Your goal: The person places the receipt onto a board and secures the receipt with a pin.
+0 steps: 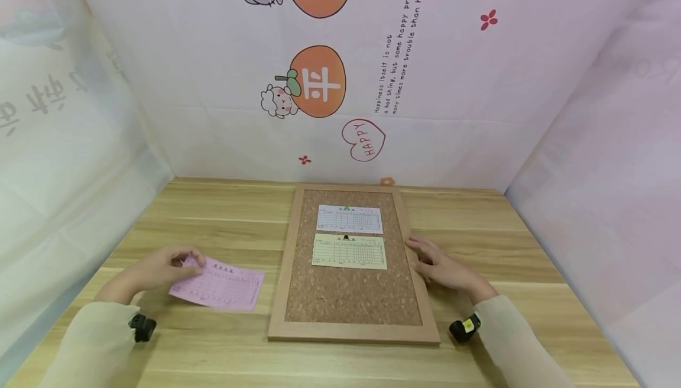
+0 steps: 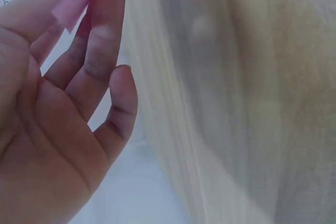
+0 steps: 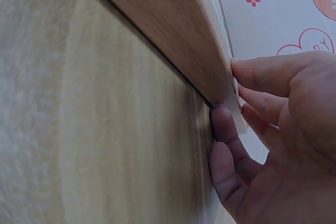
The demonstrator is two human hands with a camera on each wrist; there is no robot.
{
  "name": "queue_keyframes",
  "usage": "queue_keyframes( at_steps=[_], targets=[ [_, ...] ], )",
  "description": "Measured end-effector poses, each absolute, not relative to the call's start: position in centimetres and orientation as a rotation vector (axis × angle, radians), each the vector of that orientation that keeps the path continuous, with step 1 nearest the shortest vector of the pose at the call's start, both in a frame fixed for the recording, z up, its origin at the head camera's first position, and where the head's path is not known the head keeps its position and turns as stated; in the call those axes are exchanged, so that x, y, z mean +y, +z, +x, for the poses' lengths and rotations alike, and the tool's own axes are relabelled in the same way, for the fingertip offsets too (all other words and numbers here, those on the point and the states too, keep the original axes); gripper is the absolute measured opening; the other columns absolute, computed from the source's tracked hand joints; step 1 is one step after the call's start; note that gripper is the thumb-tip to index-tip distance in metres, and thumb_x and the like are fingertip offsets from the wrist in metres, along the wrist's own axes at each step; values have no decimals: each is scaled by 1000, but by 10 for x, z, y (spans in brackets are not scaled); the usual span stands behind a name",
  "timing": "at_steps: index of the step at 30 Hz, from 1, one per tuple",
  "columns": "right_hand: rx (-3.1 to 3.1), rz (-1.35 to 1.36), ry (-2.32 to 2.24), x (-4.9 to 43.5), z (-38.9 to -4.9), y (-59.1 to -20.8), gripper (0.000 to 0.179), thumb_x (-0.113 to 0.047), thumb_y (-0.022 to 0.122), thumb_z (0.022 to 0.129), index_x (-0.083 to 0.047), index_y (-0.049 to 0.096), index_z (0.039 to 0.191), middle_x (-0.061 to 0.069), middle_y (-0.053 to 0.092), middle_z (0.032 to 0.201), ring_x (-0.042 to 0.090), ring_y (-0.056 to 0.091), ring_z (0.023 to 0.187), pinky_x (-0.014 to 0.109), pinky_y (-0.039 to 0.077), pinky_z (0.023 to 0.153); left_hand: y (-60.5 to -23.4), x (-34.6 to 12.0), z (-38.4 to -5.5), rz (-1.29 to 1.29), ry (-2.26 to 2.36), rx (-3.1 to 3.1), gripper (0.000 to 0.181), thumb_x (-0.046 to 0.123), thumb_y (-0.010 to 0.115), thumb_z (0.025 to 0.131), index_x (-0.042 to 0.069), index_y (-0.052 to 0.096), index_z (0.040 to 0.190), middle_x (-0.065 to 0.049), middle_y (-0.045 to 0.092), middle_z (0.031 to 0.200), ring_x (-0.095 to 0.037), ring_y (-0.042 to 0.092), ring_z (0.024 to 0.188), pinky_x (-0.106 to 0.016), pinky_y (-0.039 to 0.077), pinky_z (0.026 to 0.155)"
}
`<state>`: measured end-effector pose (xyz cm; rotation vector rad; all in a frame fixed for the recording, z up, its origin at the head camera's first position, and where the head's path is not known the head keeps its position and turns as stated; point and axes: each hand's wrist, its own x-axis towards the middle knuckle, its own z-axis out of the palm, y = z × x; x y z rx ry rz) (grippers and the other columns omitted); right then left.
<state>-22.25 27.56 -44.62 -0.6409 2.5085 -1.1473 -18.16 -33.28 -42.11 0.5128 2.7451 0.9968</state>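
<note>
At the left of the head view, my left hand [image 1: 166, 267] pinches the upper left corner of a pink receipt slip [image 1: 223, 284] between thumb and fingers. The slip slants over the table, printed side up; in the left wrist view only a pink corner [image 2: 79, 3] shows. My right hand [image 1: 444, 265] holds the right edge of a wood-framed cork board [image 1: 351, 299]. In the right wrist view the thumb lies at the frame's [image 3: 173, 19] top and fingertips [image 3: 223, 119] touch its side near the table. A white slip [image 1: 349, 220] and a yellow slip [image 1: 348, 253] are pinned on the cork.
A green pushpin [image 1: 347, 207] sits at the white slip's top edge, a black pushpin [image 1: 346, 237] at the yellow one's. The wooden table [image 1: 213, 358] meets a printed cloth wall [image 1: 223, 145] behind the board, with cloth at both sides.
</note>
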Motion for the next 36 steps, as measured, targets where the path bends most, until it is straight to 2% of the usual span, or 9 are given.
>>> queue_keyframes(
  at_steps=[4, 8, 12, 22, 36],
  targets=[
    [2517, -644, -1145, 276, -223, -447, 58, -17, 50, 107, 1, 26, 156, 25, 10, 162, 54, 30, 137, 64, 34, 105, -416, -333, -182, 536, 1025, 2788, 5, 21, 68, 96, 19, 69, 101, -7, 65, 114, -20, 56, 96, -27, 48, 79],
    [2514, -645, -1148, 275, -223, -447, 58, -17, 50, 107, 1, 26, 156, 25, 10, 162, 54, 29, 138, 64, 33, 105, -412, -333, -181, 545, 1030, 2817, 10, 17, 64, 99, 17, 71, 105, -15, 65, 119, -23, 60, 98, -28, 50, 80],
    [2513, -642, -1152, 275, -223, -447, 58, -17, 50, 107, 1, 26, 156, 25, 10, 162, 54, 30, 137, 64, 34, 105, -408, -332, -180, 549, 1009, 2848, 15, 12, 60, 99, 16, 73, 107, -17, 66, 120, -25, 61, 100, -29, 50, 82],
    [2508, -633, -1142, 275, -223, -446, 58, -18, 49, 107, 0, 25, 157, 25, 9, 162, 54, 32, 136, 63, 35, 105, -397, -327, -177, 544, 1100, 2800, 20, 8, 57, 99, 8, 71, 113, -20, 64, 119, -19, 57, 85, -28, 50, 69],
    [2520, -662, -1137, 274, -224, -447, 58, -17, 50, 107, 3, 26, 155, 27, 12, 160, 56, 32, 135, 63, 36, 104, -391, -321, -180, 588, 1144, 2796, 23, 5, 55, 100, 7, 68, 118, -23, 61, 125, -15, 58, 85, -27, 51, 70]
  ],
)
